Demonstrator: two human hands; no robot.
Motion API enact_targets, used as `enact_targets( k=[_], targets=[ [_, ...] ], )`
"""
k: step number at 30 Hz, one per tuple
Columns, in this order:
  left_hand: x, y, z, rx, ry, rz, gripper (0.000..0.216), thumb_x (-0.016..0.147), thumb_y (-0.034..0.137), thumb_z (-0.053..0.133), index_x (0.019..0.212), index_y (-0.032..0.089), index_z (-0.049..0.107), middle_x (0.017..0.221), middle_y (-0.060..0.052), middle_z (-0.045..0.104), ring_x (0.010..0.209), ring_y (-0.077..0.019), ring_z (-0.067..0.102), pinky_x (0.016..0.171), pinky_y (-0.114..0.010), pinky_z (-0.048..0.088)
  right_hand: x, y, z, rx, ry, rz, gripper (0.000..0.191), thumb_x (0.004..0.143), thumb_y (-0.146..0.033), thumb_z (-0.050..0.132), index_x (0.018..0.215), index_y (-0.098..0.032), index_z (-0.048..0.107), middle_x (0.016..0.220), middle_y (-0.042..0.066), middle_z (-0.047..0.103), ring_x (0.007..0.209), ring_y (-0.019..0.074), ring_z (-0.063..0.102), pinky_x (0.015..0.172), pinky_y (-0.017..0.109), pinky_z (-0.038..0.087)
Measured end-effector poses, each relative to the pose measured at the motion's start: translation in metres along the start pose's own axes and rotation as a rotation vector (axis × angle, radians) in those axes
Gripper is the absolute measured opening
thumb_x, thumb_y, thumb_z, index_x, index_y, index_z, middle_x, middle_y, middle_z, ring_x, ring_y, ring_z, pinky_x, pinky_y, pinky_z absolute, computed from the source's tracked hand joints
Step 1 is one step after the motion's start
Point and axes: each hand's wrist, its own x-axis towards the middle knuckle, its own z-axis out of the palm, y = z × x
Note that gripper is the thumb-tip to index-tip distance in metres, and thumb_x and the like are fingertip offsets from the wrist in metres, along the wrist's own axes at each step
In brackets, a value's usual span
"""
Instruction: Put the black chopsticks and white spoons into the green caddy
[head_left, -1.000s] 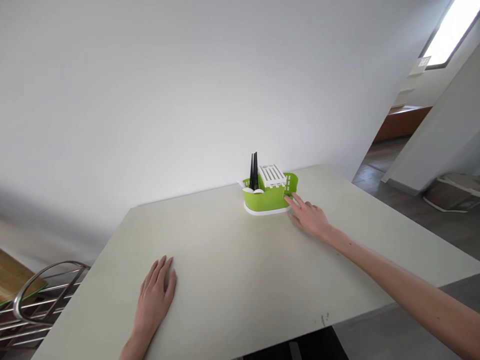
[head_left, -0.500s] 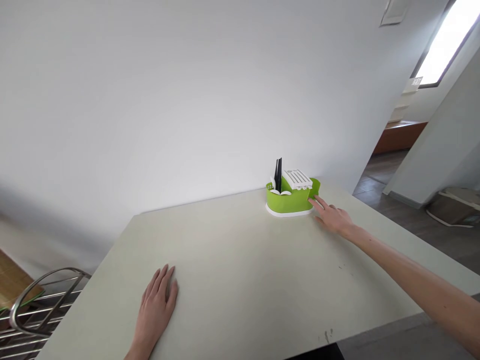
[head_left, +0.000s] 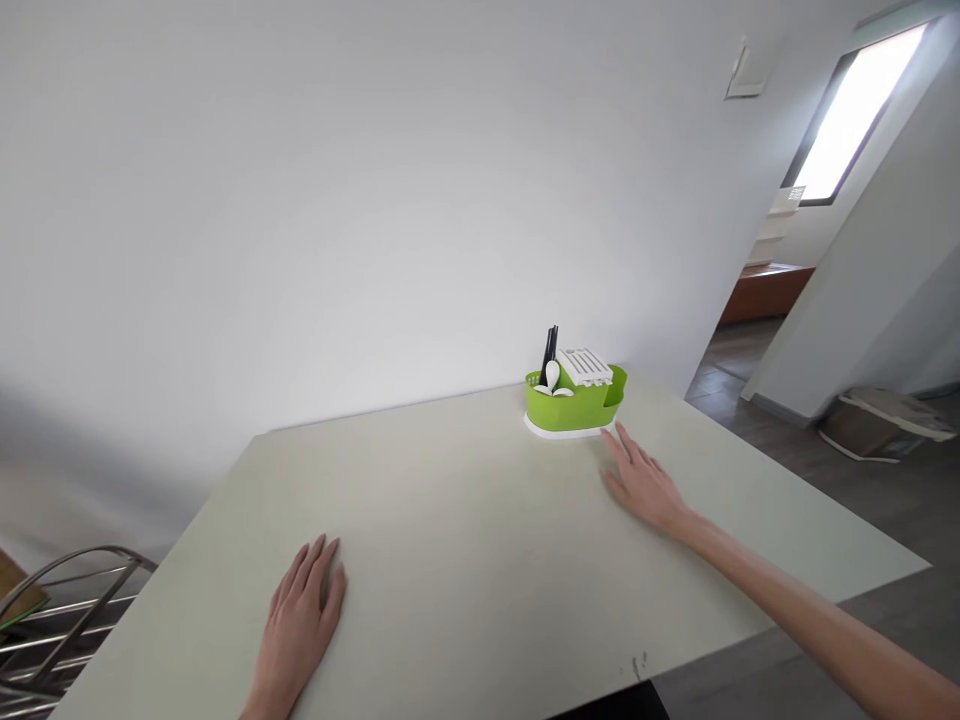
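See a green utensil holder (head_left: 566, 412) at the far right of the tabletop (head_left: 435, 540), close to the wall (head_left: 375, 200), standing upright on a white base (head_left: 559, 434). Looks like thin moulded plastic. Likely to feel light and stiff, hard to break, perhaps apt to slide if pushed. Best held low around the green body, from both ends, without leaning on the slotted white top (head_left: 585, 367) or tipping the loose utensils.

Note the long oval shape, small holes near the left rim, and a scooped opening at the right end. Note slim black chopsticks (head_left: 550, 350) standing at the left, with smooth, rounded white spoons (head_left: 553, 374) beside them.

Find the left hand (head_left: 304, 610) palm down on the tabletop, relaxed and empty. Find the right hand (head_left: 641, 487) empty too, fingers loosely spread just beside the base; cannot tell whether touching it. Notice a smooth, pale tabletop with dark marks (head_left: 637, 665) near the front edge.
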Motion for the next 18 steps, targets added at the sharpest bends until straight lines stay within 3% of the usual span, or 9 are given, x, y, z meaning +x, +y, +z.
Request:
enact_targets(
  k=[4, 7, 10, 13, 18],
  targets=[
    [0.000, -0.002, 0.000, 0.005, 0.003, 0.003, 0.071, 0.102, 0.058, 0.027, 0.152, 0.018, 0.057, 0.163, -0.008, 0.050, 0.155, -0.0312, 0.040, 0.122, -0.052, 0.040, 0.004, -0.024, -0.020, 0.067, 0.084, -0.145, 0.053, 0.106, -0.030, 0.038, 0.158, -0.024, 0.044, 0.151, 0.014, 0.060, 0.130, 0.0312, 0.064, 0.107, 0.048, 0.052],
    [0.000, -0.003, 0.001, 0.002, 0.005, 0.007, 0.070, 0.102, 0.058, 0.028, 0.152, 0.018, 0.057, 0.163, -0.008, 0.050, 0.155, -0.0314, 0.041, 0.122, -0.052, 0.041, 0.025, -0.041, -0.047, 0.126, 0.144, -0.268, 0.039, 0.107, -0.025, 0.037, 0.134, -0.024, 0.064, 0.124, 0.010, 0.075, 0.112, 0.0271, 0.070, 0.098, 0.042, 0.054],
    [0.000, -0.003, 0.002, -0.006, 0.013, 0.010, 0.069, 0.102, 0.057, 0.030, 0.152, 0.018, 0.058, 0.162, -0.008, 0.051, 0.154, -0.0315, 0.041, 0.122, -0.053, 0.041, 0.060, -0.055, -0.076, 0.158, 0.241, -0.333, 0.033, 0.107, -0.023, 0.039, 0.124, -0.022, 0.068, 0.117, 0.010, 0.075, 0.107, 0.0257, 0.069, 0.097, 0.040, 0.052],
    [-0.001, -0.003, 0.003, -0.013, 0.029, 0.013, 0.068, 0.102, 0.056, 0.031, 0.151, 0.018, 0.059, 0.162, -0.009, 0.052, 0.154, -0.0324, 0.042, 0.122, -0.054, 0.041, 0.108, -0.064, -0.097, 0.113, 0.290, -0.267, 0.033, 0.105, -0.019, 0.041, 0.124, -0.019, 0.068, 0.122, 0.013, 0.072, 0.112, 0.0278, 0.064, 0.099, 0.040, 0.048],
    [-0.002, -0.003, 0.002, -0.007, 0.031, 0.020, 0.067, 0.103, 0.056, 0.031, 0.150, 0.017, 0.060, 0.161, -0.009, 0.053, 0.153, -0.0321, 0.043, 0.122, -0.053, 0.041, 0.186, -0.070, -0.101, -0.129, 0.062, -0.086, 0.037, 0.100, -0.019, 0.045, 0.127, -0.012, 0.070, 0.128, 0.020, 0.065, 0.119, 0.0334, 0.055, 0.102, 0.043, 0.044]
  ],
)
